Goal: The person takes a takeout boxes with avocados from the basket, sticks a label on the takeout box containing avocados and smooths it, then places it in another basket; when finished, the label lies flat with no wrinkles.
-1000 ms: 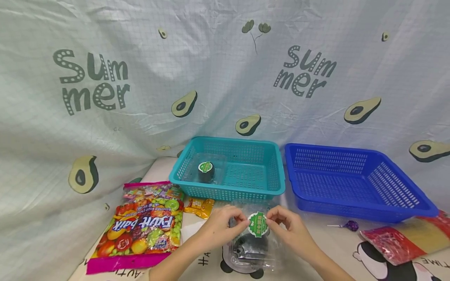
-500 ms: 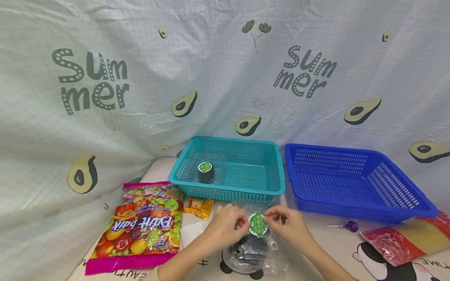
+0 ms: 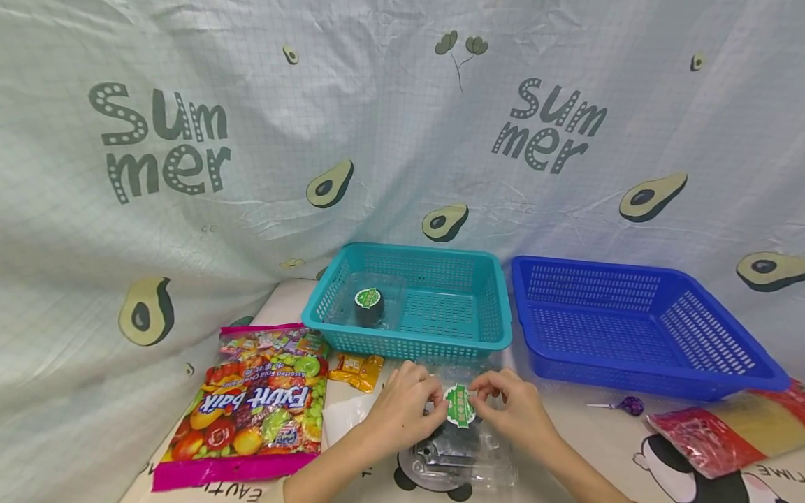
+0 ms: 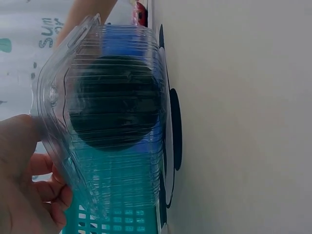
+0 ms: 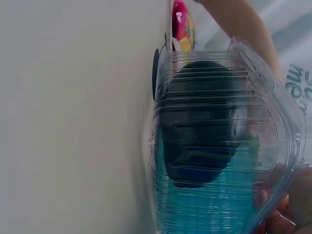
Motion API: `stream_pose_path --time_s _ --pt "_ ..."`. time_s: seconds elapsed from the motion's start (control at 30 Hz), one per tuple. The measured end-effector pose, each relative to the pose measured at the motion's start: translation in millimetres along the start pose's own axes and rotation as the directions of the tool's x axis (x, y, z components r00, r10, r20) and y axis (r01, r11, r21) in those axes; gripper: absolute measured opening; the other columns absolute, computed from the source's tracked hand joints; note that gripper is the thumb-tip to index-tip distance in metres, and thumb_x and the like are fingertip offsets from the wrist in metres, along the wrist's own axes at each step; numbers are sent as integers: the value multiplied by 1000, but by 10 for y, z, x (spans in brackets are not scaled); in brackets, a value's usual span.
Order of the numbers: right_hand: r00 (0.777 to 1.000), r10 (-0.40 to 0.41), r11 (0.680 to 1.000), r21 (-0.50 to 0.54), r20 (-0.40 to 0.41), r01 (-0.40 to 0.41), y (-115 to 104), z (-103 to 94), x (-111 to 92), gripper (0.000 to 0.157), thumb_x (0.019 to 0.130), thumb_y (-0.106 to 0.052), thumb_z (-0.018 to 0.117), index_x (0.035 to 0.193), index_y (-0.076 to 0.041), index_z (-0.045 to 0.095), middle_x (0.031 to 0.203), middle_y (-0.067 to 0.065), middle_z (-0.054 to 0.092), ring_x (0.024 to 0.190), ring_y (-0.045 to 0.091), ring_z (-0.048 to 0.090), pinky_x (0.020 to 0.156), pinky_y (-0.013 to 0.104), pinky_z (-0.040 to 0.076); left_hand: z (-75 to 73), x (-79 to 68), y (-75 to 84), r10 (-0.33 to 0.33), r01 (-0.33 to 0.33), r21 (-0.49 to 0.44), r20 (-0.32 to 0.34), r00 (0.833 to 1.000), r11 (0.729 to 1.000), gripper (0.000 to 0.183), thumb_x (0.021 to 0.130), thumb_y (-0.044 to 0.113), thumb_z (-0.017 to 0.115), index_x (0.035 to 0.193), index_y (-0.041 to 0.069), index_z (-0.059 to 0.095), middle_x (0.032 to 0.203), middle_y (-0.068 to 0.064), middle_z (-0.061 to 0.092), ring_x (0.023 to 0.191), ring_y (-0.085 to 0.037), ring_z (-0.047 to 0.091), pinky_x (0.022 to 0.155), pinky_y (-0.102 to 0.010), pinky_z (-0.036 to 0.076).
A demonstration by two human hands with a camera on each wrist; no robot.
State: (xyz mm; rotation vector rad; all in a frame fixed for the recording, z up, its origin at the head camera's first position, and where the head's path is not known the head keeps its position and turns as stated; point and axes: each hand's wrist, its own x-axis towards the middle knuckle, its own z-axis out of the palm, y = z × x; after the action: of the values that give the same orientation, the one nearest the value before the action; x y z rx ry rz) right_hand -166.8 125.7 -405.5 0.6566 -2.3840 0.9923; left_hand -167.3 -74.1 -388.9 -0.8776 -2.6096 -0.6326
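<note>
Below the teal basket, a clear plastic clamshell box (image 3: 462, 467) stands on the table with a dark rounded thing (image 4: 117, 102) inside. Over its top lies a round green-and-white sticker (image 3: 461, 406). My left hand (image 3: 407, 405) pinches the sticker's left edge between thumb and forefinger, its other fingers curled. Opposite it, my right hand (image 3: 512, 409) has thumb and forefinger at the sticker's right edge. Both wrist views show the hands close against the lid's edge; the sticker is hidden there. A similar stickered box (image 3: 393, 293) sits in the teal basket.
The teal basket (image 3: 440, 342) and a blue basket (image 3: 629, 377) stand behind the hands. At left lie a fruit candy bag (image 3: 251, 412), an orange wrapped snack (image 3: 357, 372) and white paper (image 3: 342, 419). To the right are a lollipop (image 3: 631, 405) and a red-and-yellow packet (image 3: 723, 433).
The sticker and both hands have shifted slightly down towards me over the box. The head view has moved a little; the other things stay in place.
</note>
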Motion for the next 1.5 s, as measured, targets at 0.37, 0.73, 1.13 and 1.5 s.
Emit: stream_pose_path --time_s 0.37,0.73,1.13,1.5 --pt "994 -104 994 -39 -36 103 6 29 -35 28 63 -2 73 72 -25 61 70 -21 49 67 6 47 56 21 41 -4 0 -3 86 -85 39 -21 996 996 21 78 26 62 62 23 48 66 12 38 73 -7 36 65 -21 32" --pt "944 -309 947 -61 116 317 -61 -115 -212 23 80 -11 63 101 -21 62 102 -10 58 98 8 47 83 29 40 -58 -262 -2 372 -384 63 146 917 921 49 92 46 34 134 20 39 138 1 39 131 -18 26 89 -39 35" --pt "907 -406 901 -113 115 418 -40 -116 -335 24 83 -8 55 105 -15 62 106 -7 58 99 11 46 86 25 34 8 -379 19 365 -383 108 158 918 917 55 91 45 39 139 20 29 143 2 31 133 -18 22 91 -45 28" --pt "935 -346 919 -171 81 355 -70 -212 -318 32 80 -13 58 112 -13 58 114 -2 55 107 16 45 98 21 25 -116 -465 16 214 -217 -10 226 950 976 63 88 51 41 141 20 24 147 -5 21 134 -26 15 98 -50 29"
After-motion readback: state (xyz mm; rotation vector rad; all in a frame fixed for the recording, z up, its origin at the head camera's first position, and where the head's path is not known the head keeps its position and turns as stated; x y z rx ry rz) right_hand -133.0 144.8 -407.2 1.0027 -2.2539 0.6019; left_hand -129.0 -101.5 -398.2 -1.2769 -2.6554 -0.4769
